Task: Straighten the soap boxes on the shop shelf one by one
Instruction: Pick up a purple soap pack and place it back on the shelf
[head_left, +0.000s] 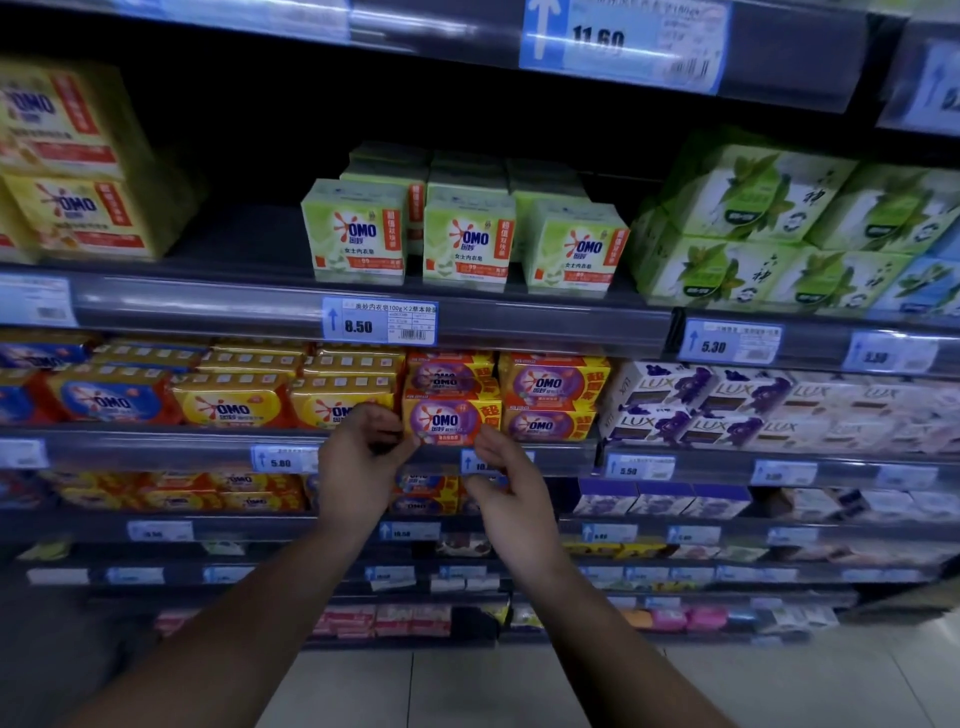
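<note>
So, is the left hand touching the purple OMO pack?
Cannot tell. In the head view the left hand overlaps a corner of the purple OMO pack, but blur hides any contact or gap.

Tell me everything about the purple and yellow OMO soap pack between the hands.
The purple-and-yellow OMO soap pack has a red logo on a purple oval. It sits face-out at the grey shelf edge, a matching pack on top. The left hand pinches its left edge; the right hand curls by its right corner, contact unclear.
</note>
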